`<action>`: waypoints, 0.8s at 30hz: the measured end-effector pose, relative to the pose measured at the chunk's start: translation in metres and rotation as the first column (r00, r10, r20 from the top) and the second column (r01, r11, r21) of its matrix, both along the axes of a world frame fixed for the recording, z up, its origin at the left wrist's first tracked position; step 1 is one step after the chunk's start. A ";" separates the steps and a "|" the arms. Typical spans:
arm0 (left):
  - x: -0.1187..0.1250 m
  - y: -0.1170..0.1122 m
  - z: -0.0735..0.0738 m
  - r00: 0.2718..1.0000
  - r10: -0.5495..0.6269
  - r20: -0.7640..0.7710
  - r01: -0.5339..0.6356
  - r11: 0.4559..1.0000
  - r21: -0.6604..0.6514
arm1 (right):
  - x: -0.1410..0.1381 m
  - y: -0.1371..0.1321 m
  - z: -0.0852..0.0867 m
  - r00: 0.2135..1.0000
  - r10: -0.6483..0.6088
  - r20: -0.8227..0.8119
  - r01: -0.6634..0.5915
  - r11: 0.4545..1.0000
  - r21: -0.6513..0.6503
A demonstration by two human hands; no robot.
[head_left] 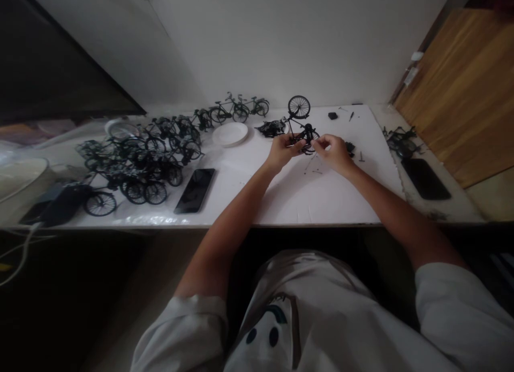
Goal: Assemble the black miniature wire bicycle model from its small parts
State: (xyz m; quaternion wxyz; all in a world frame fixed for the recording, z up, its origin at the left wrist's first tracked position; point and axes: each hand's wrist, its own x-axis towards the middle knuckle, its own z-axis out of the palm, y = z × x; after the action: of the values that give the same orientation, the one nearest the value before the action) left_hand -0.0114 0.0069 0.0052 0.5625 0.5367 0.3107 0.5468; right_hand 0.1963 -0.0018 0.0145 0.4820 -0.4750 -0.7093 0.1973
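Observation:
A small black model bicycle [299, 107] is held up over the white tabletop, one spoked wheel pointing toward the wall and the other near my fingers. My left hand [283, 151] is closed around its frame from the left. On the right, my right hand [332, 151] pinches at the bicycle near the lower wheel; whether a small part sits between those fingertips is too small to tell. Thin loose rods or pins [315, 171] lie on the table just below the hands. Behind my left hand rests a cluster of black parts [272, 128].
Many finished-looking model bicycles [136, 163] crowd the left side, with more [228, 111] along the wall. A white plate [230, 134], a phone [195, 190] and a second dark phone [426, 179] lie around. Small black pieces [333, 115] sit at the back right. A wooden board [461, 93] stands far right.

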 end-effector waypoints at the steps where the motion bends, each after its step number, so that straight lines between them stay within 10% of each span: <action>1: 0.000 0.000 0.001 1.000 -0.003 0.000 0.003 1.000 -0.007 | 0.000 0.000 0.000 1.000 -0.001 0.007 0.001 1.000 0.023; 24: -0.003 0.004 0.001 0.998 0.039 0.049 -0.035 0.997 -0.074 | 0.006 -0.007 0.016 0.992 0.020 0.124 -0.045 0.978 0.203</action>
State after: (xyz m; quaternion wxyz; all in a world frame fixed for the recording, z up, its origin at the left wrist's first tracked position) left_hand -0.0140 0.0105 0.0062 0.5793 0.4959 0.3258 0.5589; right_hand 0.2026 -0.0089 0.0301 0.4811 -0.4224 -0.7614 0.1017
